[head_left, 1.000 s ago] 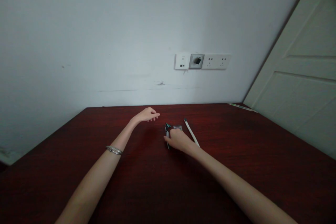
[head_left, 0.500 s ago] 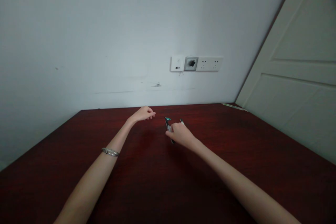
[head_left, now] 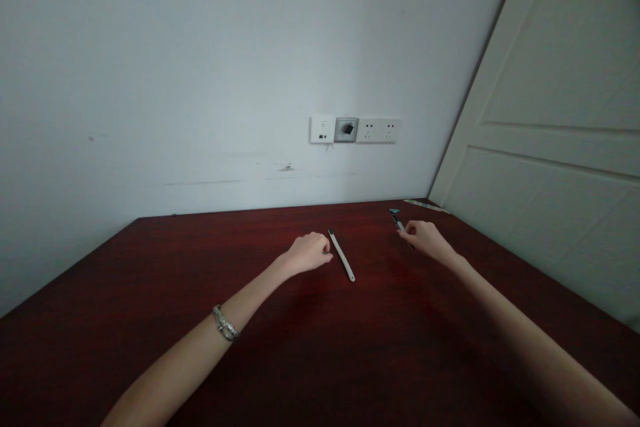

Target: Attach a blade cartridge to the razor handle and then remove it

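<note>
A razor [head_left: 401, 225] with a teal head and a grey-and-black handle is pinched by my right hand [head_left: 428, 240], at the right part of the dark red table. Its head points toward the wall. A white toothbrush [head_left: 343, 257] with dark bristles lies flat on the table, slanting, its bristle end farther from me. Just left of the toothbrush is my left hand [head_left: 307, 253], its fingers curled closed with nothing visible in them. A silvery bracelet [head_left: 225, 324] circles the left wrist.
The table [head_left: 320, 360] reaches back to a white wall [head_left: 240, 67] with a row of sockets [head_left: 377, 131] and a dark plug [head_left: 348, 129]. A pale panelled door [head_left: 540, 173] stands at the right. A thin patterned strip [head_left: 427, 205] lies at the back right corner.
My right hand has moved right with the razor, leaving the toothbrush uncovered on the table. My left hand has come right and nearer me, beside the toothbrush. The view has turned slightly right.
</note>
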### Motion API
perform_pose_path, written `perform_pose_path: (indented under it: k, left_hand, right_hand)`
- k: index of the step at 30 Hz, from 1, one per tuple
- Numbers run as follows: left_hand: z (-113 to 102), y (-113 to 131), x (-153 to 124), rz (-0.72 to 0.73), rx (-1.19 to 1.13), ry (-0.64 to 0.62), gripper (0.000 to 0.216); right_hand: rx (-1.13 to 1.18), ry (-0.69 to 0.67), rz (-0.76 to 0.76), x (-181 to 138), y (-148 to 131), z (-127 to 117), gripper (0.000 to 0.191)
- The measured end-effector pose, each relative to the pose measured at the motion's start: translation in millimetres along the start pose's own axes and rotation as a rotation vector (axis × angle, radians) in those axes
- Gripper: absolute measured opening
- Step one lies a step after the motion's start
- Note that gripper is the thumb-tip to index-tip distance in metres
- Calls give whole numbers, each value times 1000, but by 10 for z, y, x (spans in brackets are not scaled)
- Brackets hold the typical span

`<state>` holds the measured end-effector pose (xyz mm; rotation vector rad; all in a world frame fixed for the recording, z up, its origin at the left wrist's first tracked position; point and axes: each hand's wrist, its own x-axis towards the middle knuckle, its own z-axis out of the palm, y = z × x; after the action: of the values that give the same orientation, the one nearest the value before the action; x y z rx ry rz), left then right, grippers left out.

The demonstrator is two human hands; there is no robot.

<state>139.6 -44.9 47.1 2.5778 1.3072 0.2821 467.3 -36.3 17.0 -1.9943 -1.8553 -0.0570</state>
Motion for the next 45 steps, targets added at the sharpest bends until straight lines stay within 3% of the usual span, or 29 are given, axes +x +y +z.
perform_pose_path:
  k: [4, 8, 16, 23, 31, 35, 39, 45]
  left_hand:
    - [34, -280, 56, 11, 109, -4, 40]
    - [69, -506, 94, -42, 86, -24, 59]
    - [221, -627, 146, -23, 53, -33, 65]
    - [227, -603, 157, -16, 32, -12, 49]
    - [234, -603, 198, -15, 15, 67, 45]
    - [176, -519, 333, 2, -19, 142, 44]
    - [176, -266, 602, 58, -48, 175, 46]
    - [457, 292, 1155, 138, -61, 197, 46]
  right_hand:
    - [-52, -78, 21, -35, 459, 63, 29]
    - [-79, -122, 41, -56, 660, 138, 32]
    - [-153, -149, 126, -23, 688, 227, 35]
    - [-186, -138, 165, -38, 673, 220, 40]
    - [-179, -112, 192, -82, 651, 214, 45]
    - [-145, -103, 221, -82, 663, 197, 50]
    - [-110, -111, 262, -88, 691, 166, 54]
    - [-65, -87, 222, -126, 739, 133, 45]
